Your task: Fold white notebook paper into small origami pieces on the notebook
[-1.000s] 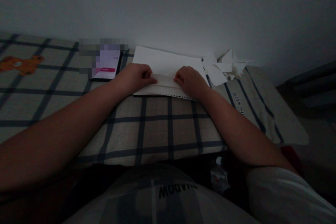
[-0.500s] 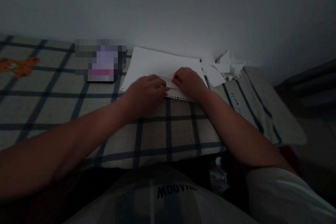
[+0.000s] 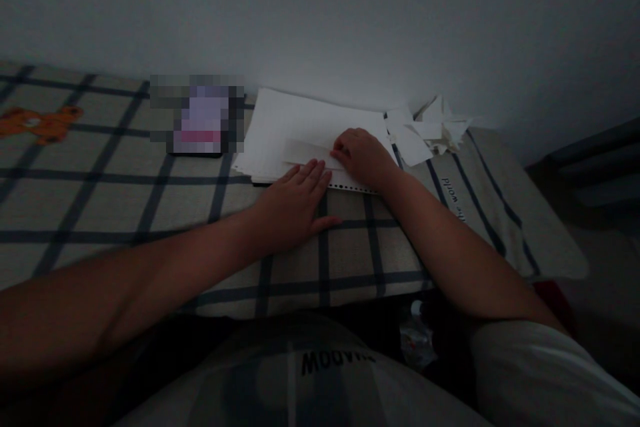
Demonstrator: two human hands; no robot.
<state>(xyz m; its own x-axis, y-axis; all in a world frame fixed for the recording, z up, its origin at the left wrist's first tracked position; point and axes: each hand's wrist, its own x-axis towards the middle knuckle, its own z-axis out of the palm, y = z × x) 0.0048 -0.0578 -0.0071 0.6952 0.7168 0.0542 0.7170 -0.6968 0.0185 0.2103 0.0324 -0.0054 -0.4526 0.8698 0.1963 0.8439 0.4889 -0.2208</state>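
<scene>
As the head view looks down on your work, a narrow white paper strip point(image 3: 306, 152) lies across the near part of a white ruled pad with punched holes along its near edge point(image 3: 310, 119). Your right hand point(image 3: 364, 155) is curled, with thumb and forefinger pinching the strip toward its right end. Your left hand point(image 3: 295, 203) lies palm down and grips nothing: its fingers are straight, their tips at the strip's near edge, while the thumb spreads over the surface covered in beige cloth with dark blue checks point(image 3: 345, 253).

The strip's left end is free, so it could lift or swing askew if your left fingers drag sideways while the right pinch holds. Pressing hard on the pad's near edge might slide its sheets, and the strip with them. In this dim light, a crooked edge would be easy to miss; whether the strip's layers line up, you cannot tell. A jagged pile of folded white paper pieces point(image 3: 441, 127) sits just beyond your right hand, where a wide sweep could scatter it.
</scene>
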